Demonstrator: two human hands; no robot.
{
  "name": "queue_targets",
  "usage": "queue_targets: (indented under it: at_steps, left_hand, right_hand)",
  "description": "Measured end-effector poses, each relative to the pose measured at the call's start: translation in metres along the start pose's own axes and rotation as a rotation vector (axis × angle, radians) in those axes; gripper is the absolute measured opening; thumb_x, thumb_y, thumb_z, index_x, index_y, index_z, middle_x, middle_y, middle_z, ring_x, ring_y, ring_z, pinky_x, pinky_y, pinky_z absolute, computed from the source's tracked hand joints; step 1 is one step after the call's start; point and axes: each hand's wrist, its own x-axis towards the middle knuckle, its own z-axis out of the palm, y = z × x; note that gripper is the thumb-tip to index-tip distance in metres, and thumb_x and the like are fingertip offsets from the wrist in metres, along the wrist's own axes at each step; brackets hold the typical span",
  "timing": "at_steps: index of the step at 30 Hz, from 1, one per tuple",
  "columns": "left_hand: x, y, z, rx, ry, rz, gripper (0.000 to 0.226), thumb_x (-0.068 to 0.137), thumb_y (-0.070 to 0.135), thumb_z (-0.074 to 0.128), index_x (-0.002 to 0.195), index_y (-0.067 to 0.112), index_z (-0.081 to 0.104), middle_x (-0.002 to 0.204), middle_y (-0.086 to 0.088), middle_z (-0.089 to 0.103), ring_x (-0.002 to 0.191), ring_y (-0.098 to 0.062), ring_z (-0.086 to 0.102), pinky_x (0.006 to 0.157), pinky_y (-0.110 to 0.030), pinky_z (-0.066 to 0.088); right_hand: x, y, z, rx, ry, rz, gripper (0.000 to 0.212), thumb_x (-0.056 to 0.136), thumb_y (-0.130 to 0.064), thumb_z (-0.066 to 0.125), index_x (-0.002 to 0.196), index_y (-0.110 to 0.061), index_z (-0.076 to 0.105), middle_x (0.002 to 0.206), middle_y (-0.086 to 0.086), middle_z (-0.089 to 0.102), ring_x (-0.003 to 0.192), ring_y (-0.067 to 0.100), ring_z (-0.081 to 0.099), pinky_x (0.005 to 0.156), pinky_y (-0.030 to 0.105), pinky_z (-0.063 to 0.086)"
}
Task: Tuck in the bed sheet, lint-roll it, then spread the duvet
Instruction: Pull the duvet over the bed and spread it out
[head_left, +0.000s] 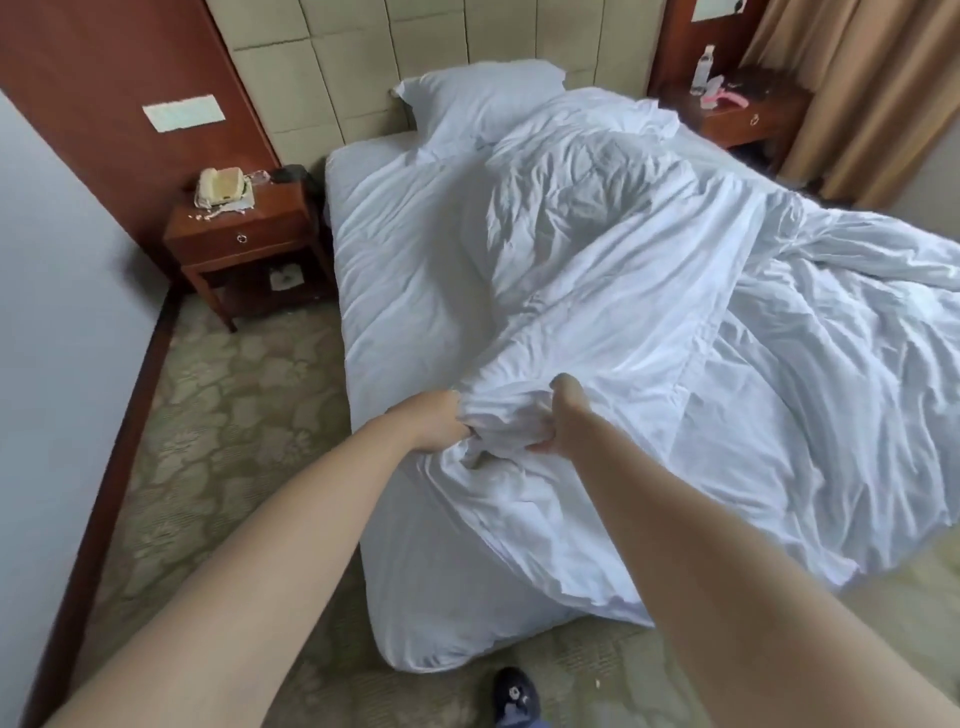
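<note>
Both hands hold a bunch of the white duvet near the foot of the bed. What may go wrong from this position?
1. The left hand and right hand grip the duvet close together, so pulling may drag it as a rope, not spread it.
2. Its right side already hangs over the bed edge; it may slide to the floor.
3. A tug could shift the pillow.

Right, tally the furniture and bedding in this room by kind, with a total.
Bed: 1
Pillow: 1
Duvet: 1, with the left hand and the right hand both gripping its near edge
Nightstands: 2, one with a telephone, one by the curtain
Total: 5
</note>
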Motion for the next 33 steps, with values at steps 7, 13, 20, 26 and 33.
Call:
queue_targets:
  at_steps: [7,13,20,26,33]
  left_hand:
    - [0.036,-0.051,-0.010,0.047,-0.263,0.042,0.019,0.076,0.032,0.077,0.077,0.027,0.059,0.085,0.006,0.060,0.078,-0.014,0.058,0.061,-0.022,0.042]
    - [0.043,-0.095,-0.023,0.046,-0.337,0.053,0.025,0.079,0.020,0.074,0.101,0.016,0.064,0.102,-0.001,0.063,0.093,-0.020,0.060,0.073,-0.026,0.048]
    - [-0.006,-0.150,-0.049,-0.083,-0.267,0.251,0.007,0.083,0.012,0.062,0.083,0.017,0.058,0.078,0.002,0.055,0.076,-0.017,0.056,0.057,-0.024,0.047]
    - [-0.076,-0.250,-0.043,-0.029,-0.357,0.335,0.026,0.086,0.016,0.060,0.111,0.014,0.054,0.102,-0.002,0.056,0.088,-0.017,0.053,0.073,-0.026,0.047]
    - [-0.153,-0.298,-0.008,0.288,-0.562,0.473,0.020,0.088,0.034,0.059,0.091,0.015,0.059,0.089,-0.006,0.059,0.080,-0.023,0.053,0.069,-0.024,0.042]
  right_hand:
    - [0.044,0.013,0.053,-0.215,0.222,-0.161,0.051,0.090,-0.017,0.052,0.138,-0.006,0.039,0.120,0.008,0.050,0.095,0.023,0.055,0.059,0.024,0.038]
    - [0.024,0.009,0.102,-0.299,0.371,-0.401,0.008,0.087,-0.011,0.045,0.095,-0.013,0.047,0.081,0.004,0.050,0.075,0.021,0.047,0.058,0.025,0.034]
    - [-0.031,0.022,0.164,-0.354,0.486,-0.518,0.018,0.077,-0.004,0.041,0.066,-0.018,0.036,0.065,0.000,0.041,0.060,0.018,0.040,0.050,0.026,0.031]
    - [-0.106,0.075,0.262,-0.550,0.510,-0.605,0.018,0.068,0.001,0.041,0.063,-0.016,0.037,0.070,0.004,0.042,0.062,0.023,0.044,0.049,0.025,0.030]
    - [-0.166,0.148,0.326,-0.776,0.443,-0.661,0.022,0.072,0.001,0.042,0.061,-0.016,0.033,0.065,-0.003,0.037,0.061,0.018,0.036,0.051,0.029,0.023]
